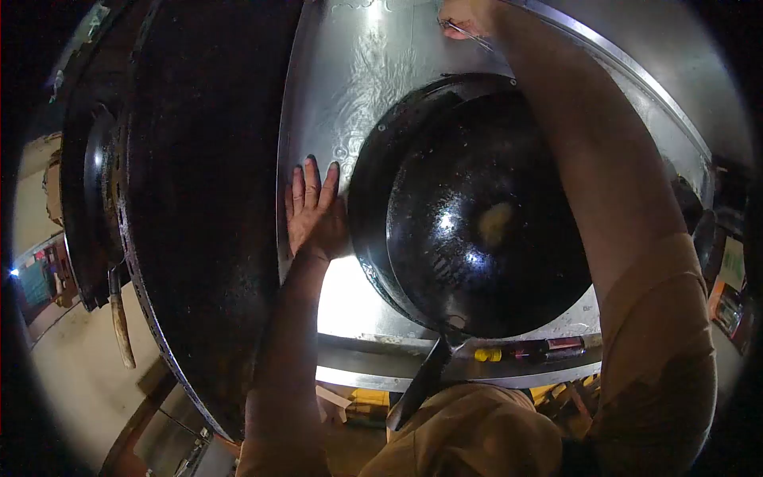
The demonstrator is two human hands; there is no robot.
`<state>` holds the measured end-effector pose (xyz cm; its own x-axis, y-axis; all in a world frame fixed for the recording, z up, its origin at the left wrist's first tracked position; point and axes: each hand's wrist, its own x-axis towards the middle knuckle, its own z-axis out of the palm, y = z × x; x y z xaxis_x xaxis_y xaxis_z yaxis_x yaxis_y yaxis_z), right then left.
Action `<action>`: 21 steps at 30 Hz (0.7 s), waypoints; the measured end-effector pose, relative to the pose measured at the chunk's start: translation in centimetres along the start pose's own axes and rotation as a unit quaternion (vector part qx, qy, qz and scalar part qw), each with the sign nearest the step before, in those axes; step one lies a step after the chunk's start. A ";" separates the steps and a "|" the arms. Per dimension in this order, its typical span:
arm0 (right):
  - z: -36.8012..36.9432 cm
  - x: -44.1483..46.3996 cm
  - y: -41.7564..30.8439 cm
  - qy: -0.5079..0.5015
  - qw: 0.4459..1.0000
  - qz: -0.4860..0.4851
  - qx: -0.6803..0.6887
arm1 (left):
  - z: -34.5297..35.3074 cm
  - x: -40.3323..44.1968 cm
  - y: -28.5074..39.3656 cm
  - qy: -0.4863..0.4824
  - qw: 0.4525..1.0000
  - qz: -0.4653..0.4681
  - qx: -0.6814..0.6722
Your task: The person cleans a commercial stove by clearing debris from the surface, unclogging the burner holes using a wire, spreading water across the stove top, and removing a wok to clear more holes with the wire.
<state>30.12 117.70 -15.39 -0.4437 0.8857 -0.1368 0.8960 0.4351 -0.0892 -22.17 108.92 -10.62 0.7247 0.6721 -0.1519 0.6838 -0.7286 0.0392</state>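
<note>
Head view: a wet metal table (pixel 358 95) runs from a straight left edge beside a broad dark panel (pixel 211 199) to a raised rim curving down the right. Its widest bare stretch lies beyond and to the left of the wok; nearer the body, a narrow ledge (pixel 381 348) carries a bottle (pixel 532 350) on its side, yellow cap pointing left, its label too small to read. The black wok (pixel 493 215) fills the middle, its handle (pixel 425 381) jutting toward the body. Left hand (pixel 314 211) lies flat on the metal, fingers spread and grasping nothing, just beside the wok's left rim; whether they touch is unclear. Right hand (pixel 467 17), partly cut off at the top, curls its fingers around a thin metal rod (pixel 477 38) beyond the wok's far rim.
</note>
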 end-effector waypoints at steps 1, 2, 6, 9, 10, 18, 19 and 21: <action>0.4 0.1 0.3 0.069 0.996 -0.041 0.023 | 0.3 0.0 -0.1 0.008 1.000 -0.002 -0.012; -0.2 0.1 -0.2 0.069 0.997 -0.042 0.022 | 0.6 0.0 -0.2 0.016 1.000 -0.004 -0.023; -2.0 0.1 -2.1 -0.007 0.996 0.042 -0.073 | 1.1 0.0 -0.3 0.021 1.000 0.000 -0.002; -3.0 -0.2 -3.3 -0.018 0.993 0.067 -0.098 | 1.1 -0.1 -0.7 0.033 0.999 0.008 -0.015; -3.3 -0.4 -3.6 -0.034 0.991 0.076 -0.104 | 1.1 -0.1 -0.4 0.022 1.000 0.003 -0.008; -1.3 -0.2 -1.7 0.060 0.998 -0.010 -0.032 | 0.7 -0.1 -0.4 0.002 1.000 -0.009 -0.003; -0.7 -0.2 -1.4 0.114 0.993 -0.036 -0.024 | 0.7 -0.1 -0.4 -0.003 1.000 -0.010 -0.004; -0.5 0.1 -1.3 0.090 0.995 -0.016 -0.036 | 0.5 -0.1 -0.2 -0.008 1.000 -0.012 -0.006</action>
<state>28.92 117.32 -14.84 -0.4673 0.8830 0.0438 0.8833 0.4684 -0.0194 -22.40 108.96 -11.14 0.7071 0.6868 -0.1683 0.7018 -0.7109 0.0471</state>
